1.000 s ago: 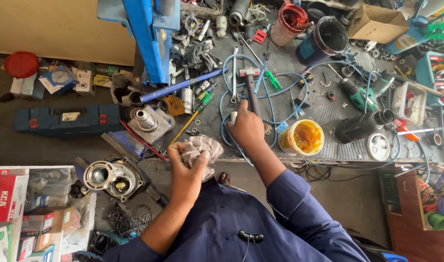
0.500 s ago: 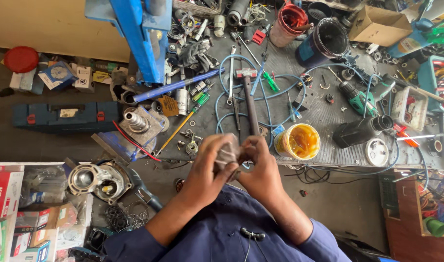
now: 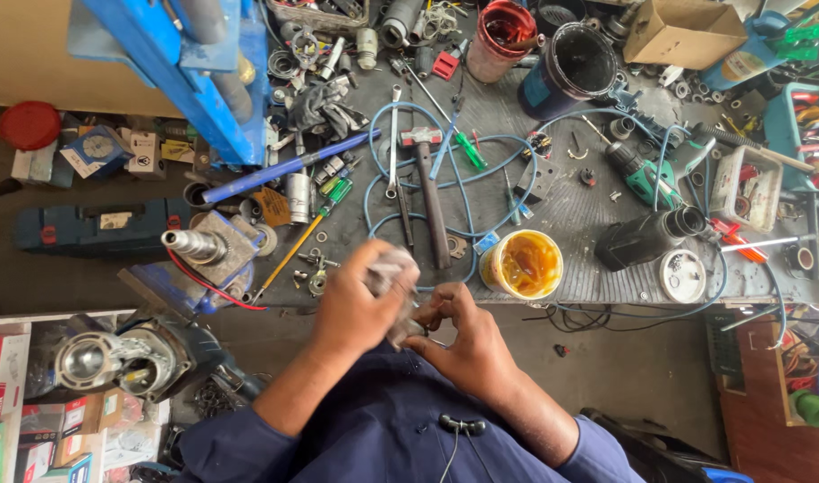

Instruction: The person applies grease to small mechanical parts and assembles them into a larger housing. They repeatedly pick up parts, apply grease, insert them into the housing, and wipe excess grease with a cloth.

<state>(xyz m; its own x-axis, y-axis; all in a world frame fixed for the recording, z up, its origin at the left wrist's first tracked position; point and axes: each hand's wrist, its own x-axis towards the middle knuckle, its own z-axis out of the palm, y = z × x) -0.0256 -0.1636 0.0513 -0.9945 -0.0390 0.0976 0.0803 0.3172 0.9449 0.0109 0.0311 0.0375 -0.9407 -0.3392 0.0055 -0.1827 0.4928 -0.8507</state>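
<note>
A crumpled grey rag (image 3: 393,268) is held bunched in the left hand (image 3: 360,309), just to the left of the open yellow grease tub (image 3: 521,264) at the near edge of the counter (image 3: 588,215). The left grip is closed around the cloth, fingers wrapped over it. The right hand (image 3: 468,335), just below and left of the tub, meets the rag from underneath; its fingertips are pinched onto something small that cannot be made out, hidden by cloth and fingers.

The rag is judged light, soft and limp, easily gathered anywhere along its folds, and probably greasy, so a full-hand hold would serve better than a fingertip pinch. The hidden piece, if metal, is likely hard and slick. A hammer (image 3: 427,192) lies just left of the tub, amid blue hose (image 3: 517,179).
</note>
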